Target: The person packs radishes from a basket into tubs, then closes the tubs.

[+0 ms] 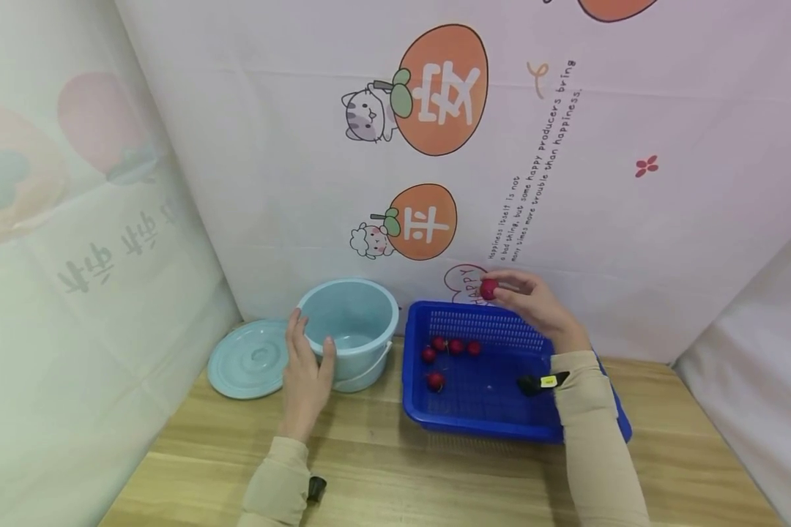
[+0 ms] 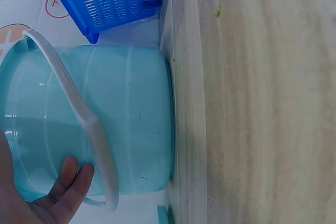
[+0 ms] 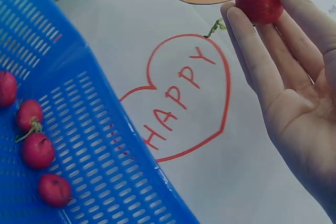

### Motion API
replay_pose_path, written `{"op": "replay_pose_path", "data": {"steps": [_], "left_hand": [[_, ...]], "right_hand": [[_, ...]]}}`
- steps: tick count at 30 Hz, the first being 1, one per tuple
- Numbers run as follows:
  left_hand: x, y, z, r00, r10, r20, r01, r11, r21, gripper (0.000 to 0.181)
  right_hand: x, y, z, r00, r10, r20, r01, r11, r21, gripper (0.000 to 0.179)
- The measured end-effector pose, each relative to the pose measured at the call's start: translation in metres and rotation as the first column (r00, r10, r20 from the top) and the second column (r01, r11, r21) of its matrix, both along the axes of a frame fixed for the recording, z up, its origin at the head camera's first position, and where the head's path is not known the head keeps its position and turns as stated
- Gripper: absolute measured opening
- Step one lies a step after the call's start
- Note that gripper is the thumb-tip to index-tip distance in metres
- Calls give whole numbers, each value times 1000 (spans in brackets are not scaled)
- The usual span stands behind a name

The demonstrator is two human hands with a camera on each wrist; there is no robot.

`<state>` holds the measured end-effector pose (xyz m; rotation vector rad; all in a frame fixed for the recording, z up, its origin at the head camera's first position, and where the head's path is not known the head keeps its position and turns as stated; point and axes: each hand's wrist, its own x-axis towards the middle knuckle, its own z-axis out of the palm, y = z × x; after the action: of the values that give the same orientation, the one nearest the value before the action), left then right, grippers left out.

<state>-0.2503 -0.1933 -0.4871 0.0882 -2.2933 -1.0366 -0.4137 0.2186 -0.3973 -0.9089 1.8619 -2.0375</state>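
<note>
Between thumb and fingertips, my right hand [image 1: 539, 307] pinches a red radish [image 1: 489, 289] above the back edge of a blue plastic basket [image 1: 488, 424]. The right wrist view shows that radish [image 3: 259, 1] with its thin root pointing up and a bit of green stem below. Several more radishes [image 1: 455, 346] lie in the basket's left part. My left hand [image 1: 307, 384] rests against the near left side of a light blue bucket [image 1: 362, 366], fingers extended at its rim. In the left wrist view, fingertips lie beside the bucket's pale handle [image 2: 94, 129], which hangs down.
A round light blue lid [image 1: 247, 366] lies left of the bucket, partly behind my left hand. Bucket and basket stand side by side on a wooden table [image 1: 382, 476]. A printed cloth wall [image 1: 290, 183] rises right behind them, with another cloth at the left.
</note>
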Motion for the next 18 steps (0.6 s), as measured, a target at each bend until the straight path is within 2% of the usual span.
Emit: {"op": "replay_pose_path", "data": {"steps": [4,8,11,14,18], "left_hand": [[1,0,-1,1000,0,3,0,1000,0,69],[1,1,-2,1000,-5,-2,5,1000,1,70],[0,0,-2,1000,-7,-8,7,1000,-3,70],[0,0,0,1000,-6,-11,6,1000,-4,71],[1,-1,1,1000,-3,-9,3,1000,-3,70]], "right_hand": [[1,11,0,1000,5,-17,-7,995,-100,34],[5,25,0,998,49,-33,-56,964,-259,35],[7,31,2,996,91,-23,-94,944,-316,37],[7,32,4,994,104,-11,-103,953,-286,38],[6,28,4,995,103,-7,-102,975,-198,37]]}}
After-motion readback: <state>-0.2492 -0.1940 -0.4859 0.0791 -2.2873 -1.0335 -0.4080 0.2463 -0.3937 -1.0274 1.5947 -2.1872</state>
